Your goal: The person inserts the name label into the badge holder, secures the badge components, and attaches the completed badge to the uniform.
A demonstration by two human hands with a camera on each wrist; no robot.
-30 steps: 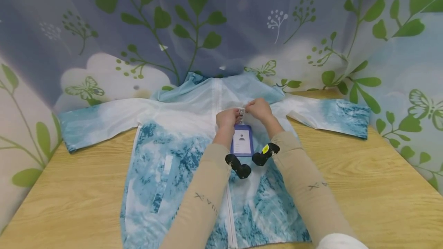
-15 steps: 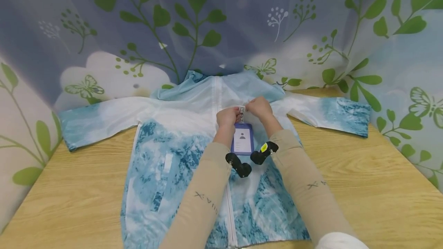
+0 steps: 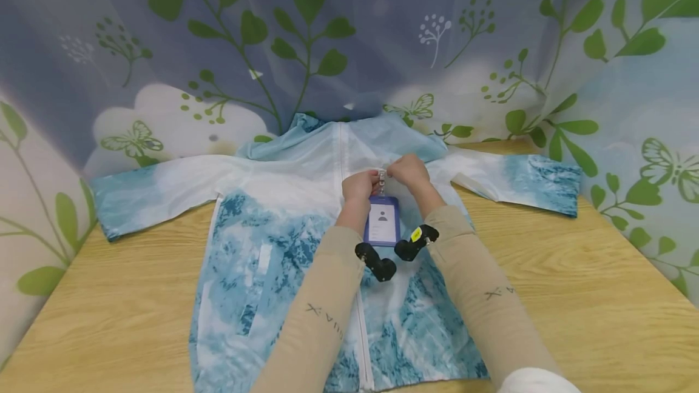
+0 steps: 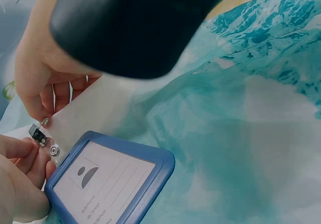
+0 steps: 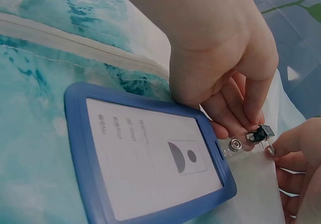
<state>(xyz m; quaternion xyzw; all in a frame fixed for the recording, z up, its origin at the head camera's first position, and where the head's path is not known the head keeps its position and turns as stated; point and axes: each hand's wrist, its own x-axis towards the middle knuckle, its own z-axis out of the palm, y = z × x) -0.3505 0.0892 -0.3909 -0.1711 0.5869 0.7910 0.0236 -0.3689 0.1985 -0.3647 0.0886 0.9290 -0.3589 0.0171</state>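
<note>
A blue-framed ID badge (image 3: 382, 222) with a white card lies on the chest of a white and teal jacket (image 3: 306, 223). Its clear strap carries a snap and a small metal badge clip (image 5: 261, 134). My left hand (image 3: 359, 187) pinches this clip between thumb and fingers, just above the badge. Close beside it, my right hand (image 3: 409, 171) pinches white jacket fabric, its thumb tip right at the clip's metal end in the right wrist view. The fabric is drawn up between the hands there. In the left wrist view, the right hand's fingers (image 4: 61, 94) curl at the fabric's edge.
The jacket is spread on a wooden table (image 3: 546, 272), sleeves out to both sides, its zipper (image 3: 362, 344) down the middle. A leaf-patterned curtain (image 3: 338, 35) hangs behind the table. Black wrist cameras (image 3: 417, 242) sit under both wrists.
</note>
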